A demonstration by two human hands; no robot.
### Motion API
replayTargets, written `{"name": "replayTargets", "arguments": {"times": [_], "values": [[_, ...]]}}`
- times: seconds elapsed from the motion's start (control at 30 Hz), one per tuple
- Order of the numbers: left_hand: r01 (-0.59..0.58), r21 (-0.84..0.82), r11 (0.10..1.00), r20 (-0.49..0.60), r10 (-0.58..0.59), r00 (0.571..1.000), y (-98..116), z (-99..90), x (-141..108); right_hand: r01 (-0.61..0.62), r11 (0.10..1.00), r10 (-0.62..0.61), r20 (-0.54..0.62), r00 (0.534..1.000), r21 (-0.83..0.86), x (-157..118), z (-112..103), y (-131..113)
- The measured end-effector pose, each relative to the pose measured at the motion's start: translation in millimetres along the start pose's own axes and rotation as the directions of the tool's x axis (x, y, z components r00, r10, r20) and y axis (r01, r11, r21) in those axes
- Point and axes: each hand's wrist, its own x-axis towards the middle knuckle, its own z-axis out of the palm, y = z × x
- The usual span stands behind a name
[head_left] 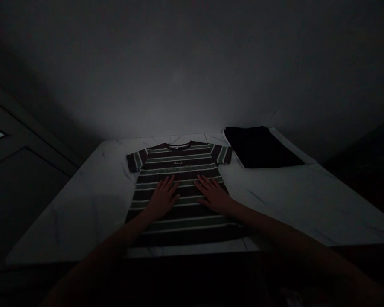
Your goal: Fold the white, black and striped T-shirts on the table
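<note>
Striped short-sleeved T-shirt (pixel 182 170), flat on white marble table (pixel 307 204), beneath both grips. Left grip (pixel 162 198), right grip (pixel 213 195): open, palms pressed on shirt front. Folded black garment (pixel 259 147) lies beyond right grip.

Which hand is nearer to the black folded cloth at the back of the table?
Right. The right hand lies on the striped T-shirt, the black folded cloth ahead and to its right; the left hand, also on the shirt, sits farther away.

White marble table (pixel 67 221) — striped T-shirt (pixel 182 166), folded black cloth (pixel 260 147).
</note>
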Motion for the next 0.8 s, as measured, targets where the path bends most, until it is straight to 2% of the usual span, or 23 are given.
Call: {"name": "replayTargets", "arguments": {"times": [0.1, 0.17, 0.27, 0.37, 0.5, 0.63, 0.73, 0.8], "values": [[-0.136, -0.070, 0.988, 0.056, 0.140, 0.989, 4, -17.8, -36, 0.188, 0.979, -0.190, 0.020, 0.982, 0.076, -35, -8, -5], [-0.212, -0.123, 0.969, 0.104, 0.225, 0.969, 5, -30.8, -56, 0.268, 0.958, -0.273, 0.038, 0.961, 0.101, -53, -13, -7], [-0.280, -0.171, 0.945, 0.173, 0.308, 0.935, 2, -44.2, -80, 0.345, 0.935, -0.351, 0.087, 0.932, 0.079, -73, -16, -7], [-0.301, -0.168, 0.939, 0.210, 0.332, 0.920, -5, -46.7, -99, 0.391, 0.919, -0.394, 0.109, 0.913, 0.048, -88, -15, -5], [-0.215, -0.174, 0.961, 0.201, 0.248, 0.948, -5, -44.2, -123, 0.400, 0.916, -0.401, 0.132, 0.906, 0.042, -102, -14, -5], [-0.017, -0.286, 0.958, 0.126, 0.055, 0.991, -1, -47.8, -134, 0.379, 0.920, -0.392, 0.233, 0.890, 0.099, -106, -26, -9], [0.109, -0.352, 0.930, 0.046, -0.099, 0.994, -12, -54.9, -115, 0.374, 0.907, -0.418, 0.315, 0.852, 0.192, -85, -55, -14], [0.167, -0.328, 0.930, 0.004, -0.175, 0.985, -29, -59.2, -86, 0.356, 0.899, -0.432, 0.381, 0.817, 0.256, -53, -77, -19]]}}
